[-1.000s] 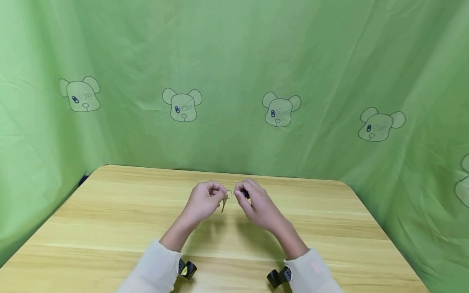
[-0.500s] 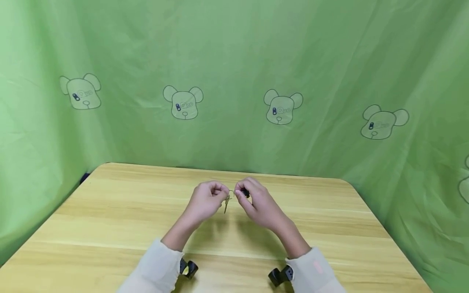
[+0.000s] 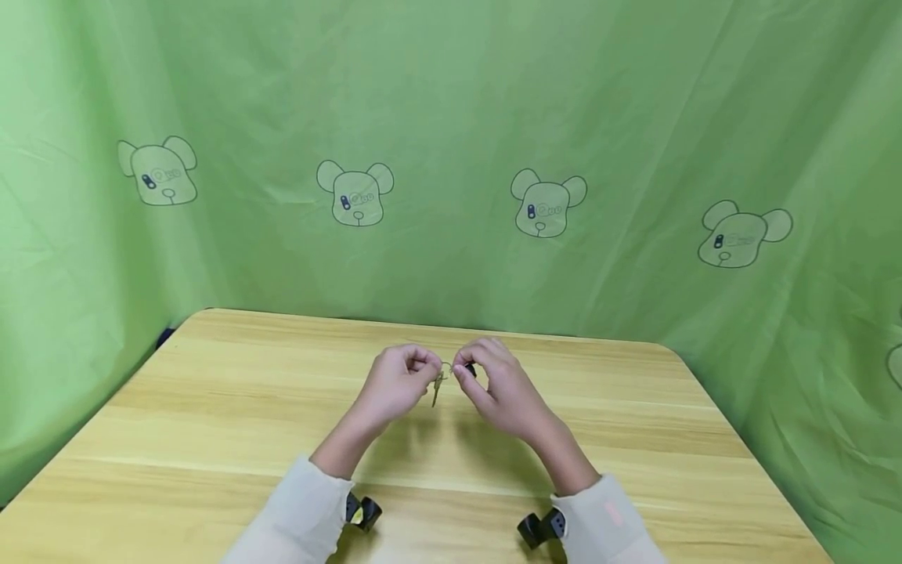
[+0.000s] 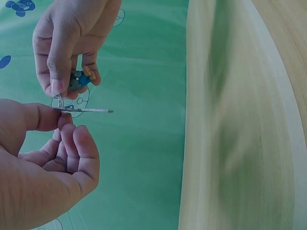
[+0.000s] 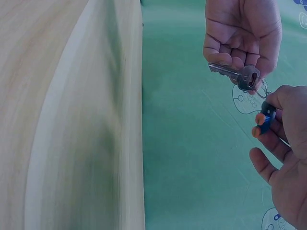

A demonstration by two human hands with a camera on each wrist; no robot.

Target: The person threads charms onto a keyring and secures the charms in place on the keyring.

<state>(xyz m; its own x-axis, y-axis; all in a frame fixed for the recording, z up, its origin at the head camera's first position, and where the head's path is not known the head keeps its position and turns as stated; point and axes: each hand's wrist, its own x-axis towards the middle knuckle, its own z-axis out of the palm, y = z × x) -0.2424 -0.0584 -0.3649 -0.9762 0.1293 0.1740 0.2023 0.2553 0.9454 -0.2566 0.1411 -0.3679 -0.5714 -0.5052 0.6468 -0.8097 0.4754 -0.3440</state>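
Note:
My left hand pinches a metal key ring between thumb and index finger. A metal key hangs from that ring beside my left fingertips; in the head view it points downward. Opposite, my right hand pinches a small blue figure charm with orange parts, linked to the ring. The charm is partly hidden by the fingers in the left wrist view. Both hands are raised above the wooden table, fingertips a short gap apart, with the ring spanning between them.
Green curtains with printed bear heads surround the table at the back and sides. A black wrist camera sits at the left cuff, another black camera at the right cuff. Shadows of the hands fall on the tabletop.
My left fingertips have shifted slightly right, nearer the right hand, and the key hangs a little more upright. My right hand keeps its hold on the charm. The head view has tilted slightly.

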